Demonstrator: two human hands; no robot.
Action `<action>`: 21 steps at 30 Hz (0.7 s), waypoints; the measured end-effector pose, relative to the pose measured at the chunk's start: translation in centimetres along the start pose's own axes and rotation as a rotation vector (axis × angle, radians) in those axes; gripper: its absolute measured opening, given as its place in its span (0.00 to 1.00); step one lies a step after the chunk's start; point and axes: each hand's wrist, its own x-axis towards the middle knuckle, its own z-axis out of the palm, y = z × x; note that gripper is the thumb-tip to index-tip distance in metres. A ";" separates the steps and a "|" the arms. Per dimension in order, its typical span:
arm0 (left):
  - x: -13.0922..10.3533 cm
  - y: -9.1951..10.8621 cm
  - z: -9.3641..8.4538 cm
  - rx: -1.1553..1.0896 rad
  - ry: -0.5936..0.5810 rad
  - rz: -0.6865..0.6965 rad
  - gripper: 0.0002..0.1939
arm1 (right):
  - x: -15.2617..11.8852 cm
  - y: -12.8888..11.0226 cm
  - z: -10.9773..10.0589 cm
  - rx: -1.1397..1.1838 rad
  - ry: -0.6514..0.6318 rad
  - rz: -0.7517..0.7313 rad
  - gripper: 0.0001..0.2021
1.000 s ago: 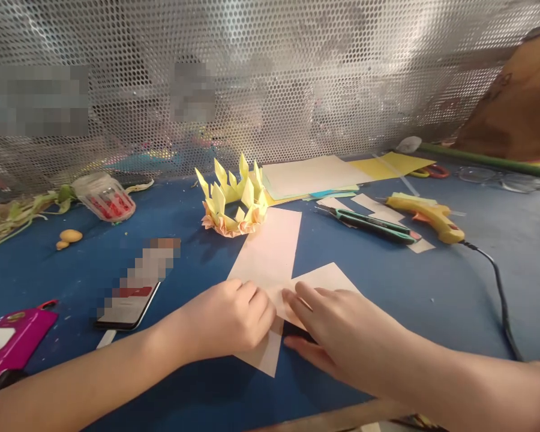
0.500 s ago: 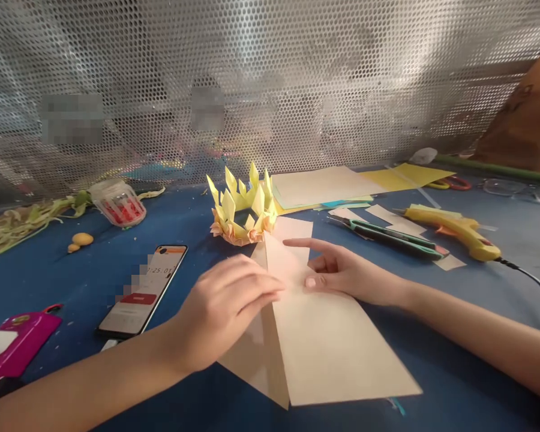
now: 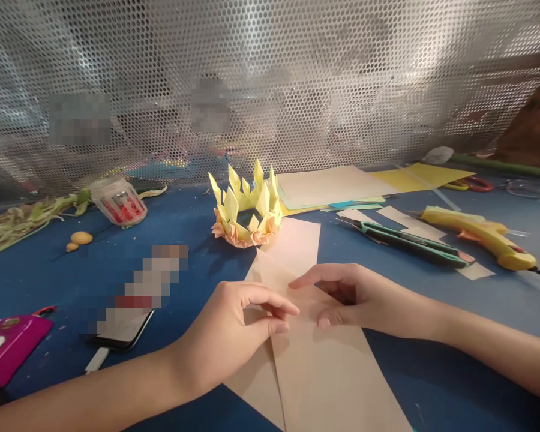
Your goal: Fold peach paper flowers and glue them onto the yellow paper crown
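Note:
A folded sheet of pale peach paper [image 3: 333,378] lies before me, its upper flap slightly raised over a lower layer on the left. My left hand [image 3: 234,336] is over the paper's left edge, fingers curved and thumb a little apart, with nothing visible between them. On the paper's right side, my right hand [image 3: 360,300] has its index finger and thumb spread, the tips at the surface; its other fingers curl under. Just beyond the paper stands a yellow folded-paper crown [image 3: 247,210] with peach pieces round its base.
To the right lie a green-black utility knife [image 3: 414,243], a yellow glue gun [image 3: 477,234] and paper scraps. Paper sheets [image 3: 333,183] are stacked behind. At left are a phone [image 3: 126,330], a magenta device [image 3: 15,348] and a clear jar [image 3: 119,201] with red bits. Perforated mesh [image 3: 270,78] rises behind.
The paper has come nearer to me and its raised flap sits lower. My left hand's thumb and fingers have parted from their pinch at the paper. Both hands appear lower in view.

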 end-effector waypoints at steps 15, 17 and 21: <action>0.1 -1.6 -1.5 0.550 -0.307 0.221 0.22 | -0.9 0.4 -0.9 -0.066 0.011 -0.241 0.26; -0.1 -2.2 -1.5 0.594 -0.358 0.226 0.25 | -0.9 0.1 -1.2 -0.281 -0.004 -0.362 0.27; -0.4 -3.1 -1.2 0.612 -0.416 0.237 0.37 | -1.1 -0.2 -1.4 -0.637 -0.057 -0.496 0.26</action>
